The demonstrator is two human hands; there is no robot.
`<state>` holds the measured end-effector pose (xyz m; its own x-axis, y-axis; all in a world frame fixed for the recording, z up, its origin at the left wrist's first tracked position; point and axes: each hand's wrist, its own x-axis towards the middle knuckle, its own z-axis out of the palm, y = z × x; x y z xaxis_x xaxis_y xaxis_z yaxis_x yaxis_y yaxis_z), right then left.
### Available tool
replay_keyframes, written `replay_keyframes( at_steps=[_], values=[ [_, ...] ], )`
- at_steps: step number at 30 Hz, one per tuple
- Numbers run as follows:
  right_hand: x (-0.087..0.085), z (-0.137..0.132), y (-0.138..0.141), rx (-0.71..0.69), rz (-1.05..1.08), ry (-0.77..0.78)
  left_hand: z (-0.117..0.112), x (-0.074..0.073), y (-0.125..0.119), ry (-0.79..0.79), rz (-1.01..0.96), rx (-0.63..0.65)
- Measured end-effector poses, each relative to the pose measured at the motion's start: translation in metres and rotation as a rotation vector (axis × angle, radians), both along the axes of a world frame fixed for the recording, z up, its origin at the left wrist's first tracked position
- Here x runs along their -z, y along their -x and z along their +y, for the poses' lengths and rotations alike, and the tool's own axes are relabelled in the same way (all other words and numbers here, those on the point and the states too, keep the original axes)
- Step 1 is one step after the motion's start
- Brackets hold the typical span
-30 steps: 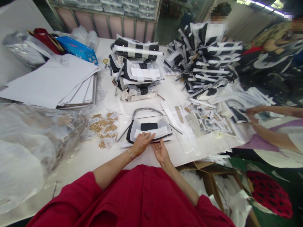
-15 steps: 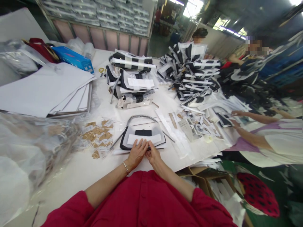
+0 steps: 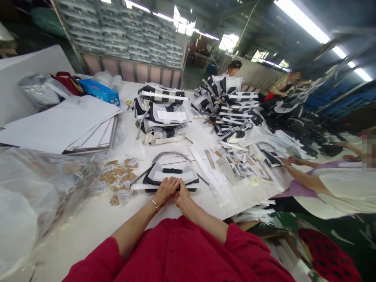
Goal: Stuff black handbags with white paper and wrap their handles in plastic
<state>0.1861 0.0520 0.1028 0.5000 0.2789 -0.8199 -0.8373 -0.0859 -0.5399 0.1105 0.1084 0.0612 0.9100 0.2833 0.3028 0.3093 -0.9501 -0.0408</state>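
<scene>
A black handbag (image 3: 151, 176) lies flat on the table in front of me, with a translucent sheet over its face. Its wrapped handle (image 3: 172, 153) arches away from me. Across the bag's near edge runs a white strip (image 3: 143, 187), sticking out past the left side. My left hand (image 3: 166, 190) is closed over this edge near the middle, fingers pressed together on the strip and bag. Right beside it, my right hand (image 3: 182, 192) grips the same edge with the thumb on top; its other fingers are partly hidden.
Brown tags with strings (image 3: 119, 176) lie left, near clear plastic bags (image 3: 26, 188) and white sheets (image 3: 58, 121). Wrapped handbags (image 3: 167, 113) are stacked ahead, more (image 3: 237, 113) beyond. White strips (image 3: 210, 176) lie right, where a co-worker's hands (image 3: 286, 161) are by another bag.
The white strip now lies along the bag's near edge and sticks out on the left, and the bag's front looks folded or raised. Both hands stay at that edge; the view has tilted up.
</scene>
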Motion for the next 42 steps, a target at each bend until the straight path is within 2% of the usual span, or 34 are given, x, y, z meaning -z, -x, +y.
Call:
replay_keyframes(
  at_steps=[2, 5, 6, 8, 10, 12, 14, 16, 19, 20, 22, 24, 26, 27, 29, 31, 33, 36, 38, 42],
  values=[
    [-0.005, -0.014, -0.009, -0.145, 0.048, -0.048, 0.002, -0.009, -0.001, 0.017, 0.008, -0.016],
    [-0.011, -0.052, -0.042, -0.584, -0.005, -0.170, 0.008, -0.022, -0.001, 0.027, 0.005, -0.059],
    [-0.011, -0.067, -0.060, -0.727, -0.120, -0.176, 0.010, -0.025, -0.001, 0.027, 0.003, -0.069],
    [-0.011, -0.096, -0.101, -0.832, -0.510, -0.033, 0.015, -0.028, 0.000, 0.033, 0.000, -0.085],
    [-0.008, -0.120, -0.146, -0.788, -0.805, 0.185, 0.019, -0.029, 0.003, 0.040, -0.006, -0.112],
    [-0.004, -0.140, -0.186, -0.722, -0.903, 0.320, 0.021, -0.030, 0.005, 0.047, -0.015, -0.146],
    [0.005, -0.157, -0.215, -0.679, -0.917, 0.411, 0.023, -0.031, 0.006, 0.055, -0.021, -0.172],
    [0.019, -0.171, -0.230, -0.700, -0.961, 0.542, 0.023, -0.033, 0.007, 0.062, -0.022, -0.195],
    [0.045, -0.186, -0.231, -0.802, -1.116, 0.675, 0.023, -0.035, 0.006, 0.065, -0.011, -0.233],
    [0.053, -0.190, -0.231, -0.813, -1.158, 0.659, 0.023, -0.035, 0.006, 0.066, -0.005, -0.243],
    [0.063, -0.198, -0.235, -0.775, -1.187, 0.529, 0.023, -0.034, 0.005, 0.072, 0.006, -0.256],
    [0.063, -0.209, -0.252, -0.700, -1.239, 0.391, 0.023, -0.032, 0.003, 0.076, 0.012, -0.262],
    [0.055, -0.222, -0.284, -0.596, -1.358, 0.383, 0.022, -0.032, 0.000, 0.067, 0.015, -0.264],
    [0.050, -0.230, -0.304, -0.525, -1.414, 0.455, 0.022, -0.032, -0.002, 0.057, 0.016, -0.263],
    [0.041, -0.245, -0.346, -0.394, -1.425, 0.709, 0.021, -0.033, -0.006, 0.037, 0.017, -0.268],
    [0.038, -0.258, -0.384, -0.358, -1.350, 0.975, 0.020, -0.033, -0.010, 0.022, 0.016, -0.280],
    [0.042, -0.268, -0.414, -0.437, -1.316, 1.147, 0.019, -0.034, -0.014, 0.010, 0.024, -0.299],
    [0.058, -0.275, -0.443, -0.616, -1.359, 1.269, 0.019, -0.034, -0.019, -0.004, 0.053, -0.322],
    [0.070, -0.277, -0.455, -0.695, -1.397, 1.308, 0.019, -0.035, -0.022, -0.009, 0.070, -0.343],
    [0.081, -0.279, -0.477, -0.746, -1.420, 1.289, 0.017, -0.037, -0.029, 0.012, 0.092, -0.375]
  ],
)
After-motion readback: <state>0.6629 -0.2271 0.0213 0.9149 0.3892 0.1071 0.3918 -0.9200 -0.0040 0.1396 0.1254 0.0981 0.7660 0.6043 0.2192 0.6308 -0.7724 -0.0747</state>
